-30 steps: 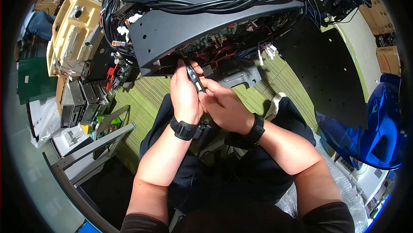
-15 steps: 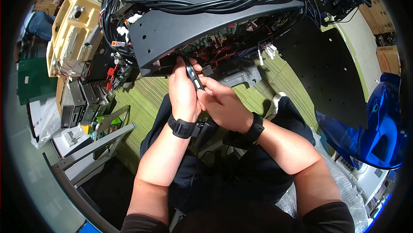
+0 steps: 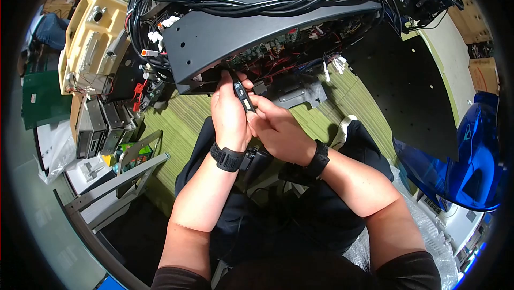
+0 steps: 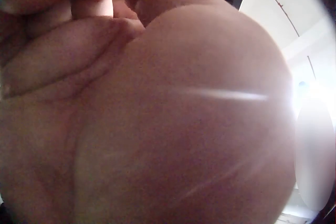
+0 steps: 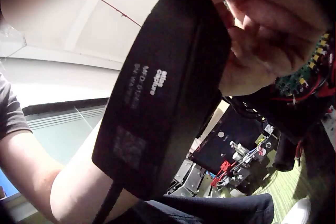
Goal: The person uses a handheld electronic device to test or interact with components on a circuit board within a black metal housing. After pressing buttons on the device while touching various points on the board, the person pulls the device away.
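Note:
A slim black pen-shaped tool [image 3: 241, 91] with a small pale panel on its side slants up into the front opening of the dark grey metal housing [image 3: 214, 38]. My left hand [image 3: 229, 113] wraps its upper part, thumb on the near side and fingertips showing on the far side. At the tool's lower end, my right hand [image 3: 281, 129] pinches it between thumb and fingers. The tool's tip is hidden inside the opening. In the left wrist view the palm of the left hand [image 4: 157, 113] fills most of the picture.
Inside the housing are green circuit boards [image 3: 262, 50] and red wires. Black cables [image 3: 267, 7] are bundled across its top. Loose white connectors [image 3: 335, 64] hang at its right. A metal frame [image 3: 123, 180] stands left, and a blue glossy panel [image 3: 476, 156] lies right.
My left hand has shifted slightly up toward the housing with the tool. The right hand keeps its pinch at the tool's lower end, and the view has moved a little.

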A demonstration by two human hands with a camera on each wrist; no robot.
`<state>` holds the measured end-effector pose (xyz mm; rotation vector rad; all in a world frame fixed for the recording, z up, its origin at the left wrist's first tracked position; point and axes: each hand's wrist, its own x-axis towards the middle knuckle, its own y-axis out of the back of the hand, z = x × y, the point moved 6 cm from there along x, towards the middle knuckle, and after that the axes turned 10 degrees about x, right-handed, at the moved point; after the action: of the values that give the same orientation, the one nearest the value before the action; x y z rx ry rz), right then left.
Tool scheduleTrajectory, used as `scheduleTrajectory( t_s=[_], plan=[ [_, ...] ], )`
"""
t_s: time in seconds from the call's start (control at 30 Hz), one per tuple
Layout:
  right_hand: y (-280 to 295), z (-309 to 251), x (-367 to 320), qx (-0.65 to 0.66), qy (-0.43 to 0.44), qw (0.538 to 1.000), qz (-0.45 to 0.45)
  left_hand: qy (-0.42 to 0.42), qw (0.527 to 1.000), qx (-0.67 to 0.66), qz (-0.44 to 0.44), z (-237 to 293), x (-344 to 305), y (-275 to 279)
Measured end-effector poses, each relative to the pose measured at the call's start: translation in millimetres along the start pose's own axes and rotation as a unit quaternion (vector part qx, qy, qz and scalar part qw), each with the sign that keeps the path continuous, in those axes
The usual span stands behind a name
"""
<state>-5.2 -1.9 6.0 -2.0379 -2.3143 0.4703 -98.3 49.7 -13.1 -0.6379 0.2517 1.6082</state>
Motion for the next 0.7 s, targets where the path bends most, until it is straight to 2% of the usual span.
scheduleTrajectory(
  t_s=[0.37, 0.7],
  plan=[
    [-1.0, 3.8, -1.0, 0.01, -0.007, 1.0, 0.005, 0.0, 1.0, 0.014, 0.005, -1.4, 2.2, 3.5],
    [1.2, 1.2, -1.4, 0.057, -0.073, 0.994, -0.061, 0.0, 1.0, 0.008, -0.018, -1.8, 8.2, 8.7]
  ],
)
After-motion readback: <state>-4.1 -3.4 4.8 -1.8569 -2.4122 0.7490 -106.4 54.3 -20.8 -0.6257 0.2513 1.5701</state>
